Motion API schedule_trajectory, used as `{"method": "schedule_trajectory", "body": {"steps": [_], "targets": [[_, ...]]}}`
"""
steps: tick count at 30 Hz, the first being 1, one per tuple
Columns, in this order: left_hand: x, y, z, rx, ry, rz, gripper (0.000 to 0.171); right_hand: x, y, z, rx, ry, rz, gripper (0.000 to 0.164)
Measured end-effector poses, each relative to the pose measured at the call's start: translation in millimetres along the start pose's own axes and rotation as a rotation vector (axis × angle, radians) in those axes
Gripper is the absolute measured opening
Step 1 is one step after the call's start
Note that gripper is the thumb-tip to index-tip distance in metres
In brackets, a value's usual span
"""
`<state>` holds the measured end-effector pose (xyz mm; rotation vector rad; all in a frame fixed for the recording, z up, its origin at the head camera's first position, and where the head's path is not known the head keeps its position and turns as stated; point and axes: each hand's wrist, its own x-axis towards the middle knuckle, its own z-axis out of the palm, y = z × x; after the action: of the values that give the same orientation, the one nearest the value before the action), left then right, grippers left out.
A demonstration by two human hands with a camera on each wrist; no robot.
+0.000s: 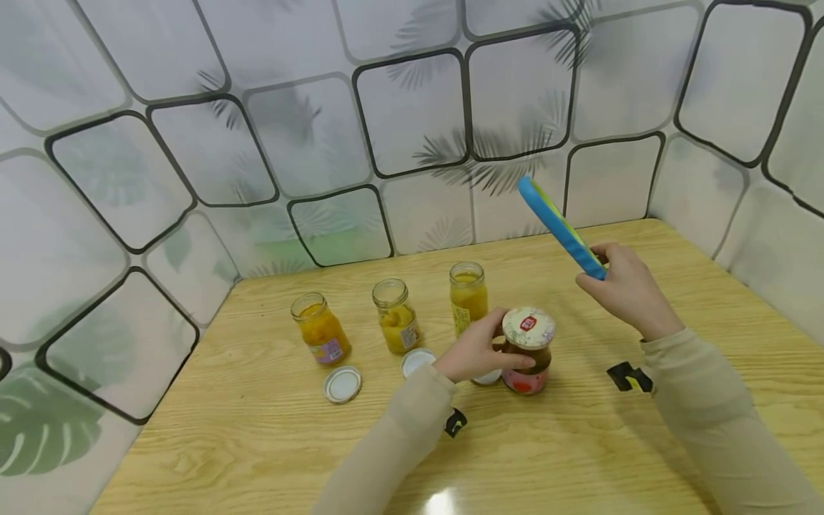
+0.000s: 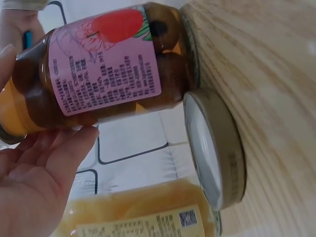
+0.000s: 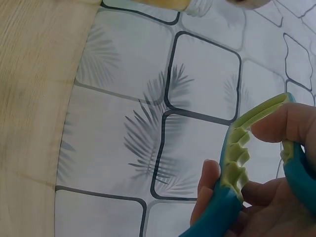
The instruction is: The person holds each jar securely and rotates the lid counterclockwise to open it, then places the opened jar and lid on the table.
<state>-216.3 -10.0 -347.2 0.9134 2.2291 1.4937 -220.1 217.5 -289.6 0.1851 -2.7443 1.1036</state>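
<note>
My left hand grips a capped jar of dark fruit with a pink label, thumb in front and fingers behind. A pale printed lid covers its mouth. Up and to the right of the jar, my right hand holds a blue jar opener in the air, slanting up to the left. The right wrist view shows the opener's green toothed inner edge. In the left wrist view, a loose metal lid is by the jar's base.
Three uncapped glass jars of yellow fruit stand left of the held jar: the left jar, the middle jar and the right jar. Loose lids lie before them. Small black pieces lie on the wooden table. Patterned walls rise behind.
</note>
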Motion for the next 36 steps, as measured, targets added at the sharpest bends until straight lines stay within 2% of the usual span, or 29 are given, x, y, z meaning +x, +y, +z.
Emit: {"method": "schedule_trajectory", "body": {"steps": [13,25,30,36], "targets": [[-31.2,0.0,-21.3,0.005,-0.112,-0.001,0.059,2.8,1.9,4.1,0.012,-0.025,-0.022,0.053],[-61.3,-5.8,-45.6,0.06,-0.131,-0.039,0.058,1.1,-2.6,4.3,-0.025,-0.05,0.014,0.065],[-66.8,-8.8,-52.8,0.095,-0.139,-0.044,0.056,-0.7,-4.0,3.7,-0.028,-0.065,0.02,0.067],[-65.6,-13.8,-53.7,0.032,-0.193,-0.017,0.061,-4.4,-5.0,3.0,-0.038,-0.054,0.012,0.067]]}}
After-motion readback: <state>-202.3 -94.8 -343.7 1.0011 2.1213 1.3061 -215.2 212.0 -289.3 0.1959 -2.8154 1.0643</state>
